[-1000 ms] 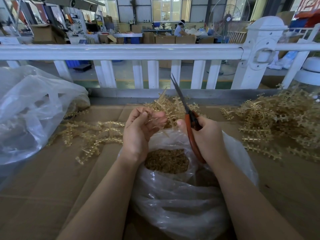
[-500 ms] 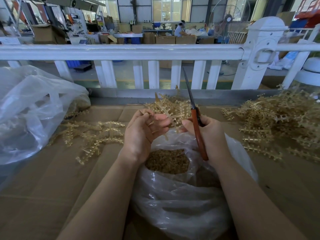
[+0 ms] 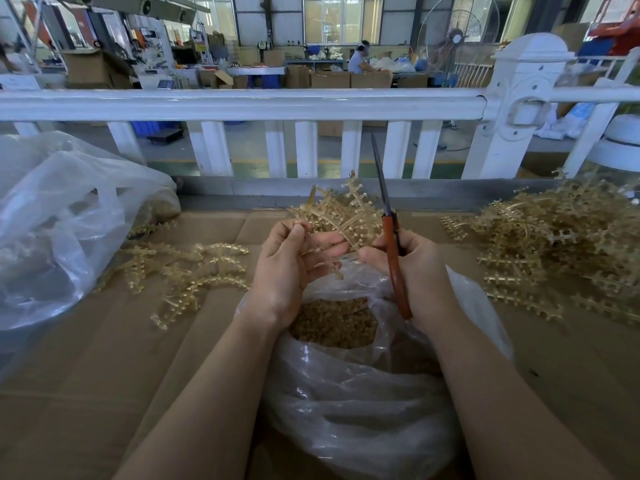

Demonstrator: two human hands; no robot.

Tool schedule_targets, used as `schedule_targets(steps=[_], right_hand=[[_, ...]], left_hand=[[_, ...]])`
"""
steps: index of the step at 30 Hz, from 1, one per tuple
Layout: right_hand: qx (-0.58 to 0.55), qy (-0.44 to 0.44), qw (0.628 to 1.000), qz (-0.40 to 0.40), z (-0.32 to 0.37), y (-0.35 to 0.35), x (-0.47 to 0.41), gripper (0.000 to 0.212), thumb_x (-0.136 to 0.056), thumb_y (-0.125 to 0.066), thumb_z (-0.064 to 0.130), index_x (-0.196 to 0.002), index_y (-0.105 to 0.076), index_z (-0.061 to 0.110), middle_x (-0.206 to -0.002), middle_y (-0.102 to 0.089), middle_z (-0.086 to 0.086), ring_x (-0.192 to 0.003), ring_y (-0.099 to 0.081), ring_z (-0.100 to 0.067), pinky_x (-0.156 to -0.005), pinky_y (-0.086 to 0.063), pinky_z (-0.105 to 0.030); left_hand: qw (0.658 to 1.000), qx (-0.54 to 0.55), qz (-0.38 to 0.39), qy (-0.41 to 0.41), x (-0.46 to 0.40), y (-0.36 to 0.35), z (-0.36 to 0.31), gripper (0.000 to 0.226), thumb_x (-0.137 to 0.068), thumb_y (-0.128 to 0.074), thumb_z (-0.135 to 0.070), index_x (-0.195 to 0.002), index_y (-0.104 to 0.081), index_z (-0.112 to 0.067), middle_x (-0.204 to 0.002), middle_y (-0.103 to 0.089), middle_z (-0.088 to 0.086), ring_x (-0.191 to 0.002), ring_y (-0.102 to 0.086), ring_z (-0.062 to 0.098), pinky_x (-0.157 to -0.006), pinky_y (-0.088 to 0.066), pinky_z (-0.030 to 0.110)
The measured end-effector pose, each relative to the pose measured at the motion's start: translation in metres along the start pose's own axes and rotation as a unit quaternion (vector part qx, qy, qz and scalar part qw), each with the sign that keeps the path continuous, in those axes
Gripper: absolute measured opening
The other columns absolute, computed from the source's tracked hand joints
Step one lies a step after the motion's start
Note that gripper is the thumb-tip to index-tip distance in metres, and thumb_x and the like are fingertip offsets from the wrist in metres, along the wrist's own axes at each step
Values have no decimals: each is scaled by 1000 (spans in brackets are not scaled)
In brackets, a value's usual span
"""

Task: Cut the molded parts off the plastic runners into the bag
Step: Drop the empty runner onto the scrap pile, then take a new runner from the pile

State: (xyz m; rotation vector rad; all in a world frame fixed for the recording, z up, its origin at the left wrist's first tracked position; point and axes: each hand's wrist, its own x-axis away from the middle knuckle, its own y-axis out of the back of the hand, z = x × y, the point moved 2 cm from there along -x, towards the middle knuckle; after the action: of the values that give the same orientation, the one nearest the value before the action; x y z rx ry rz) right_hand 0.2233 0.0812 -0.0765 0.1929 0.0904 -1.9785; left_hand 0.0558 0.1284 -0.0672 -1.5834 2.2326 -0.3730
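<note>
Your left hand hides the stem of the runner its curled fingers grip above the bag; the cut parts inside the bag blur together; your right hand grips the closed scissors; cardboard covers the surface under the bag, a white railing and a workshop lie beyond it; a second ago the blades leaned left, now they point nearly straight up.
</note>
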Motion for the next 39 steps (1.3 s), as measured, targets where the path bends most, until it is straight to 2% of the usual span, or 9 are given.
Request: schedule_targets(steps=[4, 7, 10, 12, 21, 28, 34, 37, 39], right_hand=[[-18, 19, 1000, 1, 0, 2, -1, 19, -77, -85, 11, -80, -68, 19, -69, -71, 11, -66, -68, -4, -64, -54, -15], [-27, 11, 1000, -10, -2, 3, -3, 20, -76, -86, 11, -81, -68, 17, -71, -69, 5, -71, -67, -13, -78, -59, -36], [-32, 7, 999, -9, -2, 3, -2, 20, -76, -87, 12, -82, -68, 16, -72, -69, 2, -72, -67, -17, -87, -57, -49], [-17, 8, 1000, -5, -1, 3, 0, 20, -76, -87, 14, -83, -69, 16, -73, -70, 3, -73, -68, -17, -88, -58, -51], [-39, 16, 998, 49, 6, -2, 5, 18, -80, -82, 6, -80, -66, 14, -80, -62, -10, -81, -61, -29, -95, -51, -61], [-29, 42, 995, 81, 7, -5, 7, 19, -80, -81, 5, -77, -65, 15, -67, -60, 9, -70, -60, -10, -79, -52, -33], [16, 42, 997, 64, 9, -6, 7, 19, -79, -83, 9, -77, -66, 16, -71, -63, 3, -75, -62, -18, -90, -55, -50], [24, 27, 998, 56, 9, -9, 8, 19, -79, -83, 10, -78, -66, 17, -76, -64, -5, -79, -63, -29, -91, -53, -60], [37, 32, 997, 57, 10, -8, 7, 19, -79, -84, 13, -78, -66, 19, -76, -65, -2, -80, -64, -27, -92, -53, -58]], left_hand=[[1000, 9, 19, 11, 0, -1, 0, 18, -105, -40, -28, -104, -46, -12, -96, -76, 14, -84, -74, 26, -68, -57, 35], [999, 0, 38, 16, -1, 1, 2, 41, -91, -63, -44, -109, -48, -11, -97, -75, 14, -84, -73, 24, -69, -58, 32], [995, -58, 76, 3, 1, 1, 3, 41, -75, -79, -34, -100, -62, -5, -93, -72, 12, -81, -67, 22, -70, -56, 29], [991, -112, 71, 3, 2, 3, 6, 28, -74, -86, -25, -90, -71, -8, -81, -70, 9, -76, -64, 20, -69, -52, 28], [992, -88, 54, 74, 3, 1, 9, 19, -73, -72, -25, -82, -77, -9, -79, -73, 6, -67, -62, 10, -60, -47, 18], [992, -73, 75, 74, 3, 2, 9, 16, -78, -70, -24, -74, -79, -12, -77, -72, 5, -66, -59, 10, -59, -46, 19], [986, -145, 71, 52, 5, 4, 8, 9, -68, -80, -32, -70, -79, -23, -68, -69, -4, -64, -60, 6, -62, -49, 18], [988, -128, 76, 50, 6, 4, 8, 4, -69, -80, -26, -70, -78, -22, -68, -70, -3, -64, -63, 8, -64, -52, 21], [989, -124, 67, 34, 5, 3, 8, 2, -70, -79, -24, -71, -79, -23, -67, -69, -4, -64, -62, 7, -64, -51, 21]])
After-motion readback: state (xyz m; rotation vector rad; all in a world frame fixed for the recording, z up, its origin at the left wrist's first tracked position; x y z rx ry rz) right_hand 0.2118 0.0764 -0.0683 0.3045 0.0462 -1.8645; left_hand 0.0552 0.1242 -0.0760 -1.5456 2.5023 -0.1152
